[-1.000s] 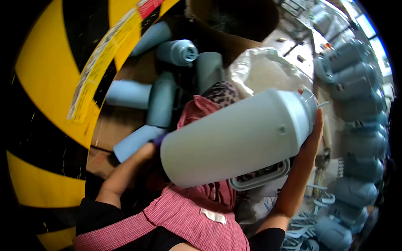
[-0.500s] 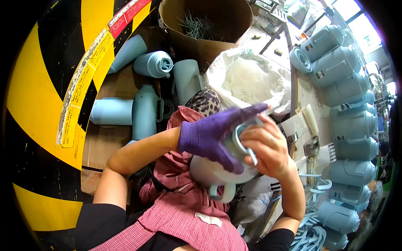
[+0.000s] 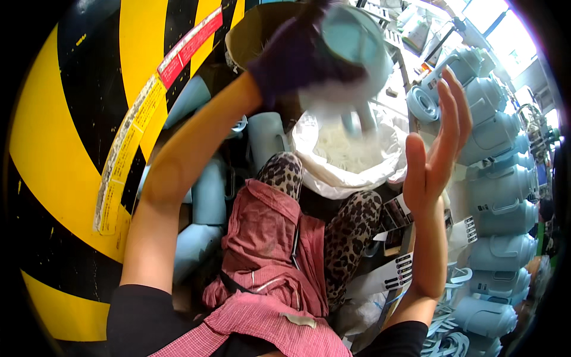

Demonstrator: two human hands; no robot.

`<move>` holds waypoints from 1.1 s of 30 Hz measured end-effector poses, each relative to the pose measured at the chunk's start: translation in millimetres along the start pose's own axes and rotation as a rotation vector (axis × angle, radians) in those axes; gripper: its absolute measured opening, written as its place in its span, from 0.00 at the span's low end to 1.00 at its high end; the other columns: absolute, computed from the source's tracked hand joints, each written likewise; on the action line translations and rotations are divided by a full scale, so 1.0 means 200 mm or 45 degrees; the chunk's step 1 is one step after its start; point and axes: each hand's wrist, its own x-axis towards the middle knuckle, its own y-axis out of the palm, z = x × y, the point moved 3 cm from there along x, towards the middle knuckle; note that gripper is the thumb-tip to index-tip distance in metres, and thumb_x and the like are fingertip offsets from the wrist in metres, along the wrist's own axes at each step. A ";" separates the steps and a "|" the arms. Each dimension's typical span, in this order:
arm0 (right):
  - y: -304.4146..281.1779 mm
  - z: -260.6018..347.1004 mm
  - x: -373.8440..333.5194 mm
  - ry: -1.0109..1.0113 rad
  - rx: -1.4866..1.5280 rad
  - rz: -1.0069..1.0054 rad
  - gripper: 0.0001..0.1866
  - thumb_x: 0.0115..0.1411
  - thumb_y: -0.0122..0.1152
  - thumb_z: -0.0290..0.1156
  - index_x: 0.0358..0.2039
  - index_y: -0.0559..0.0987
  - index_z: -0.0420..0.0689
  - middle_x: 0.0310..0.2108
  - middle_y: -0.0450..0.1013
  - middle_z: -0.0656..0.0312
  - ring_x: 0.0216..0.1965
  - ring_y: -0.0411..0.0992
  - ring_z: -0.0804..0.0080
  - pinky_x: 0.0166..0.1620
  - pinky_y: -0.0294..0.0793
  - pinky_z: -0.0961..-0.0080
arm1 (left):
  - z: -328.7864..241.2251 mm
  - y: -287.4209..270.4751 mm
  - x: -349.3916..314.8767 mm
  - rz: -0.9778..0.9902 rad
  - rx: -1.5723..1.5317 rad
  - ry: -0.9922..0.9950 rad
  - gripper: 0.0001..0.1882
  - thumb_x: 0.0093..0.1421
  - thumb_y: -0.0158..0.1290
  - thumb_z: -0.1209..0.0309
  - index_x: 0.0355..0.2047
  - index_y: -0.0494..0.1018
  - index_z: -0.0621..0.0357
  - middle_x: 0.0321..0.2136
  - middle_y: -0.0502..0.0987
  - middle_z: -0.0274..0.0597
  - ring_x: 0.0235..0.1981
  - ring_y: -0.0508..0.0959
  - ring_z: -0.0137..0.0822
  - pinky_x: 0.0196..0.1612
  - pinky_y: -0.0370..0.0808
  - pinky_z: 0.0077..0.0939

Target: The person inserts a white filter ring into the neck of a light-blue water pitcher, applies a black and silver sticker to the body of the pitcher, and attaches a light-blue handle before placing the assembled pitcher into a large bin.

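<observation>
My left hand (image 3: 300, 62), in a purple knitted glove, is raised at the top and wrapped around a pale blue thermos jug (image 3: 357, 41). The jug is smeared by motion, with its round end facing up and its handle hanging below. Bare and holding nothing, my right hand (image 3: 431, 154) is lifted to the right of the jug, apart from it, its fingers stretched upward. Beneath the jug stands a white sack (image 3: 333, 184) with whitish pieces inside. My lap, in a red checked apron (image 3: 262, 232), holds nothing.
Several blue thermos jugs (image 3: 208, 196) lie at the left beside a yellow-and-black striped panel (image 3: 65, 143). More jugs (image 3: 502, 178) line the bench on the right, near a round blue part (image 3: 422, 104) and loose blue strips (image 3: 446, 342). A cardboard drum (image 3: 250, 38) stands behind.
My left hand has carried the jug from my lap up and away, over the sack. My right hand has let go of the jug's top, moved right and opened.
</observation>
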 end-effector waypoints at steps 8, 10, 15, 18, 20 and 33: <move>0.10 -0.30 -0.58 0.545 -0.095 0.358 0.08 0.61 0.68 0.23 0.40 0.87 0.45 0.46 0.79 0.60 0.53 0.72 0.57 0.56 0.71 0.64 | 0.48 -0.15 -0.04 -0.061 0.911 0.695 0.28 0.49 0.74 0.61 0.50 0.80 0.48 0.51 0.79 0.43 0.47 0.82 0.46 0.52 0.81 0.37; 0.21 -0.44 -0.77 0.680 -0.028 0.507 0.05 0.60 0.69 0.25 0.37 0.88 0.44 0.41 0.80 0.60 0.48 0.74 0.58 0.52 0.73 0.65 | 0.32 -0.26 -0.24 -0.204 0.605 0.459 0.14 0.58 0.67 0.74 0.44 0.88 0.41 0.47 0.79 0.41 0.44 0.81 0.41 0.50 0.80 0.32; 0.77 -0.81 -1.26 1.146 0.062 1.048 0.10 0.62 0.65 0.36 0.36 0.89 0.47 0.41 0.82 0.53 0.44 0.80 0.53 0.47 0.78 0.60 | -0.22 -0.50 -0.73 -0.212 0.259 -0.036 0.15 0.54 0.70 0.69 0.42 0.82 0.43 0.50 0.78 0.48 0.50 0.78 0.51 0.55 0.76 0.44; 1.10 -0.93 -1.43 1.019 -0.157 1.146 0.11 0.63 0.60 0.32 0.40 0.89 0.50 0.49 0.79 0.52 0.51 0.78 0.52 0.50 0.80 0.59 | -0.43 -0.48 -0.89 0.065 0.029 -0.322 0.17 0.52 0.72 0.67 0.41 0.78 0.44 0.52 0.77 0.52 0.53 0.77 0.57 0.57 0.74 0.51; 1.22 -0.99 -1.51 0.804 -0.449 1.372 0.11 0.61 0.60 0.28 0.40 0.89 0.52 0.54 0.75 0.53 0.55 0.76 0.53 0.52 0.81 0.58 | -0.51 -0.38 -0.91 0.176 -0.284 -0.577 0.20 0.50 0.73 0.65 0.40 0.76 0.45 0.53 0.77 0.55 0.55 0.76 0.61 0.59 0.72 0.55; 0.59 -0.91 -1.47 0.841 0.051 1.051 0.09 0.57 0.70 0.24 0.39 0.85 0.38 0.39 0.77 0.48 0.39 0.80 0.52 0.44 0.79 0.63 | -0.67 0.27 -0.92 0.426 -0.438 -0.321 0.28 0.44 0.76 0.53 0.31 0.69 0.52 0.56 0.73 0.69 0.56 0.74 0.71 0.59 0.71 0.66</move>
